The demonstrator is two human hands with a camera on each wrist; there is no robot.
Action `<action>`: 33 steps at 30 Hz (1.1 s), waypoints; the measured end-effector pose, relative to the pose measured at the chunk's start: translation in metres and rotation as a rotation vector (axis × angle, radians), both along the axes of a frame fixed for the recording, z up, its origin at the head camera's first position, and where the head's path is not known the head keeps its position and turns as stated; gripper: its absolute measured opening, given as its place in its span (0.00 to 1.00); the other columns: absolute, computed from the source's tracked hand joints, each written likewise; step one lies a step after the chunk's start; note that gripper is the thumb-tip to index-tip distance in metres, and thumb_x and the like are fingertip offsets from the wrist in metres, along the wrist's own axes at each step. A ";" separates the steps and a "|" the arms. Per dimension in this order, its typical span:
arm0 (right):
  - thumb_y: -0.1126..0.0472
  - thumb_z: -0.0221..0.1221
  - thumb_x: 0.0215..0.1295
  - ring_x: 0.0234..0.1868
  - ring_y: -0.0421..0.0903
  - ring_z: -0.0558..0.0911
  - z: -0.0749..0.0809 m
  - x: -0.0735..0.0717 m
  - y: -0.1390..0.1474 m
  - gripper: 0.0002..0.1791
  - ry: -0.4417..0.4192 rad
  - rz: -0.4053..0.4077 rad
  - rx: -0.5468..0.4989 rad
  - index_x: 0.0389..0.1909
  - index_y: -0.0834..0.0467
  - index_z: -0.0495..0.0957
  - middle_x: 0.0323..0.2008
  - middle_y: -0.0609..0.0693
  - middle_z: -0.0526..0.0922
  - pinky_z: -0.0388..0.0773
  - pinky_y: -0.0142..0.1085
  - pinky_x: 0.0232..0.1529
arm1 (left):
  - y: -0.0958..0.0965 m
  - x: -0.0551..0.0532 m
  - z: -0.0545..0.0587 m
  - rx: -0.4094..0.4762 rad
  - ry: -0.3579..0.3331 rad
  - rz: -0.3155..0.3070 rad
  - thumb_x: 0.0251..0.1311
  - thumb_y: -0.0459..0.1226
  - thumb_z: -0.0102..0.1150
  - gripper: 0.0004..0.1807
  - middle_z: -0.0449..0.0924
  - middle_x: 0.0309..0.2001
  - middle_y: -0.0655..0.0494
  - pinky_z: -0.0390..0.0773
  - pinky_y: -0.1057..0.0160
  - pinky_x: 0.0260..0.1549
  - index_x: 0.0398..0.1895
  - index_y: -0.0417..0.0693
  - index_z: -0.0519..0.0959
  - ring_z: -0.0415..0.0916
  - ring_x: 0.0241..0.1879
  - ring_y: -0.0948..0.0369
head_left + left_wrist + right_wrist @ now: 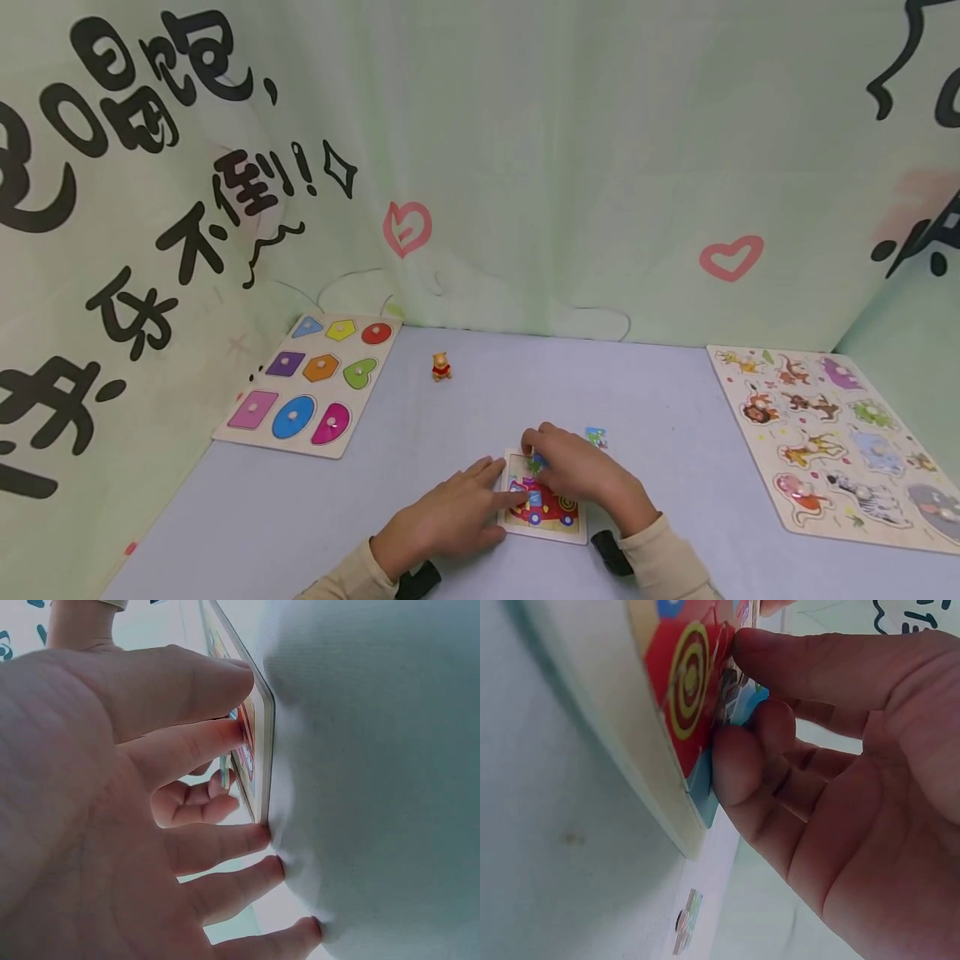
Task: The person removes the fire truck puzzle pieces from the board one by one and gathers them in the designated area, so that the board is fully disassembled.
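Observation:
A small wooden jigsaw board (547, 536) with a red car picture (553, 506) lies on the table in front of me. The index fingertip of my left hand (459, 512) presses on the picture; its thumb is at the near left edge, and other straight fingers touch the table beside the board. My right hand (579, 471) reaches over the far part of the board. Between its thumb and fingers it pinches a blue-green jigsaw piece (751, 701), tilted and mostly covered by the fingers. Another jigsaw piece (596, 437) lies just beyond the right hand.
A shape puzzle board (352, 446) with knobbed pieces lies at the left. An animal puzzle board (795, 521) is at the right. A small bear figurine (441, 367) stands toward the back, before a pale green curtain (525, 208) with writing and hearts.

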State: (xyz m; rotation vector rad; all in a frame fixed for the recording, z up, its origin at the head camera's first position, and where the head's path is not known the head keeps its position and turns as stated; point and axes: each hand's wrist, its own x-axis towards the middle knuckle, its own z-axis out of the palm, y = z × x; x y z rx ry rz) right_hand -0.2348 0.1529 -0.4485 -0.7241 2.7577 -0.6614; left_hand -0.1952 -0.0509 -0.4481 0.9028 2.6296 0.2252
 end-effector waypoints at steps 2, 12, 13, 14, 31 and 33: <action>0.70 0.69 0.60 0.33 0.45 0.74 0.000 0.000 0.000 0.12 -0.004 -0.008 0.004 0.43 0.59 0.79 0.35 0.48 0.75 0.79 0.43 0.39 | 0.001 0.000 0.000 -0.003 -0.002 0.004 0.65 0.48 0.67 0.28 0.63 0.76 0.52 0.70 0.43 0.66 0.68 0.73 0.76 0.58 0.76 0.49; 0.67 0.71 0.60 0.29 0.44 0.72 0.003 0.001 0.002 0.12 0.022 -0.027 0.018 0.41 0.56 0.78 0.32 0.48 0.75 0.74 0.40 0.32 | 0.001 0.000 0.001 -0.007 -0.008 0.011 0.66 0.48 0.67 0.28 0.63 0.76 0.52 0.69 0.43 0.67 0.69 0.73 0.76 0.58 0.76 0.49; 0.67 0.70 0.60 0.29 0.44 0.72 0.004 0.001 0.002 0.12 0.027 -0.026 0.014 0.41 0.57 0.78 0.32 0.49 0.75 0.75 0.41 0.33 | 0.001 0.000 0.000 -0.008 -0.008 0.012 0.66 0.49 0.67 0.28 0.62 0.76 0.52 0.69 0.43 0.67 0.69 0.73 0.76 0.58 0.76 0.49; 0.67 0.70 0.60 0.29 0.45 0.72 0.004 0.001 0.002 0.12 0.033 -0.026 0.009 0.40 0.58 0.78 0.32 0.49 0.75 0.75 0.42 0.33 | 0.001 0.000 0.000 -0.007 -0.008 0.012 0.66 0.49 0.67 0.28 0.63 0.76 0.52 0.69 0.44 0.67 0.69 0.73 0.76 0.58 0.76 0.49; 0.72 0.64 0.64 0.39 0.45 0.79 0.011 -0.005 0.016 0.10 -0.019 0.061 -0.104 0.46 0.62 0.85 0.41 0.50 0.86 0.82 0.49 0.47 | 0.002 0.001 0.000 -0.003 -0.020 0.024 0.65 0.49 0.68 0.28 0.63 0.76 0.53 0.68 0.44 0.67 0.69 0.73 0.75 0.58 0.76 0.49; 0.72 0.63 0.65 0.37 0.45 0.79 0.016 -0.007 0.021 0.09 -0.025 0.026 -0.133 0.44 0.61 0.84 0.38 0.50 0.85 0.82 0.46 0.44 | 0.002 0.001 -0.001 -0.006 -0.023 0.035 0.64 0.49 0.68 0.29 0.62 0.76 0.53 0.68 0.44 0.67 0.69 0.74 0.75 0.57 0.76 0.50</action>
